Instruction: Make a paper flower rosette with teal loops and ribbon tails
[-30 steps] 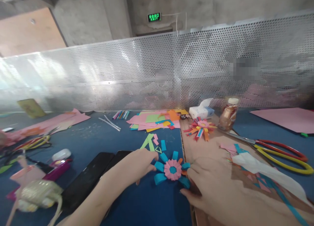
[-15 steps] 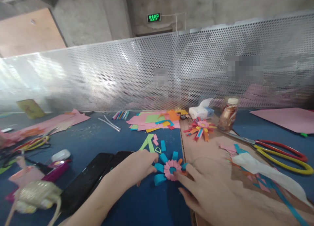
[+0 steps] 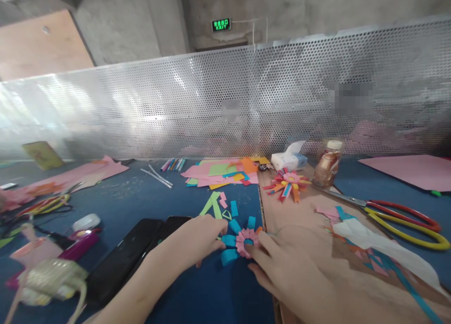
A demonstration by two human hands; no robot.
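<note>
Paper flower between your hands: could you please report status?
Right hand over paper flower, hiding its right side. Left hand beside it. Flower on blue table.

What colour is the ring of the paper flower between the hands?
Pink. The ring shows best in the head view, the only one here.

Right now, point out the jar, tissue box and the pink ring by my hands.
Jar (image 3: 327, 168): head view, its body.
Tissue box (image 3: 287, 162): head view, its front.
Pink ring (image 3: 240, 243): head view, its left side.
</note>
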